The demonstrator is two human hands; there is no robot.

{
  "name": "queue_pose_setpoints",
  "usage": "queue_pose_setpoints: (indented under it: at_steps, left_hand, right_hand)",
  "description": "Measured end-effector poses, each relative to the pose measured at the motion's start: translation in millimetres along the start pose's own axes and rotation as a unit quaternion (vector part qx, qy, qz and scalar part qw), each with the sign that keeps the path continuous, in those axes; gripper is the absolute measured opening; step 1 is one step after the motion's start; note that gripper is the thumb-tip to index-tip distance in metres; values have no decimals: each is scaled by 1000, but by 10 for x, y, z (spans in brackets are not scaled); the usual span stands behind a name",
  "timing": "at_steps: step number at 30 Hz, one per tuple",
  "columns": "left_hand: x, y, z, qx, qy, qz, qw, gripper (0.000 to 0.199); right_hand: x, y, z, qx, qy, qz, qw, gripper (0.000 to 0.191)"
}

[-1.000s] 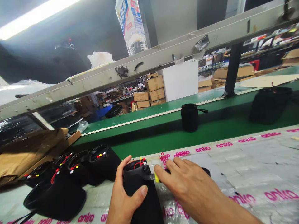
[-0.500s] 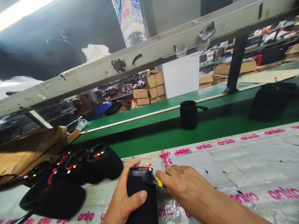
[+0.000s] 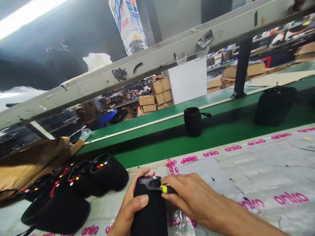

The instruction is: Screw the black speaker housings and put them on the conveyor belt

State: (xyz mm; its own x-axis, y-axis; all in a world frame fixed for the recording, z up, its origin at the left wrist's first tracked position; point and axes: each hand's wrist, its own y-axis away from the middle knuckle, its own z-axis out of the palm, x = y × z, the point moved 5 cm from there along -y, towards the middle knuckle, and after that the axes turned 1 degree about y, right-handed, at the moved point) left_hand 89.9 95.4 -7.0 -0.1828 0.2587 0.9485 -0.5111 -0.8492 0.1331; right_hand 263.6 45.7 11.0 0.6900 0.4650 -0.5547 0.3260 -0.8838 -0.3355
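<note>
My left hand (image 3: pixel 129 209) is wrapped round a black fabric-covered speaker housing (image 3: pixel 153 216), its thumb pressed on the front. Red wires with small connectors (image 3: pixel 152 175) stick out of the open top. My right hand (image 3: pixel 197 193) grips a small tool with a yellow-and-black handle (image 3: pixel 164 188). Its tip meets the smooth dark panel (image 3: pixel 150 183) near the top of the housing; the exact kind of tool cannot be made out. Several similar housings (image 3: pixel 109 172) with red wires and coloured connectors are grouped to the left.
A black speaker with a strap (image 3: pixel 192 122) stands on the green conveyor belt (image 3: pixel 152 144), and a larger dark one (image 3: pixel 274 106) is farther right. A grey beam (image 3: pixel 157 55) crosses above, carrying a plastic bottle (image 3: pixel 129 26). Brown paper and cardboard (image 3: pixel 36 160) lie at the left.
My right hand has brought the tool further over the panel, and its yellow-and-black handle shows more clearly. My left thumb has shifted slightly left. The camera view has moved a little.
</note>
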Motion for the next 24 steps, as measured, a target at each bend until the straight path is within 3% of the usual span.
queue_pose_setpoints:
  at_steps: [3,6,12,16,19,24]
  left_hand:
    - [-8,-10,-21,30,43,19,998,69]
    - [-7,-48,-81,49,64,30,996,60]
    - [-21,-52,-109,67,89,34,993,56]
    - [-69,-33,-79,114,114,28,986,58]
    - [-96,-56,-64,138,115,37,983,58]
    - [-108,2,-71,178,73,70,979,70]
  right_hand:
    - [4,15,-79,67,-97,25,993,17]
    - [64,9,-76,110,-127,60,984,19]
    - [140,12,105,66,-186,141,970,27]
    - [102,15,338,-1,-371,174,912,29]
    - [98,11,486,-35,-425,200,882,34]
    - [82,15,447,12,-459,193,867,38]
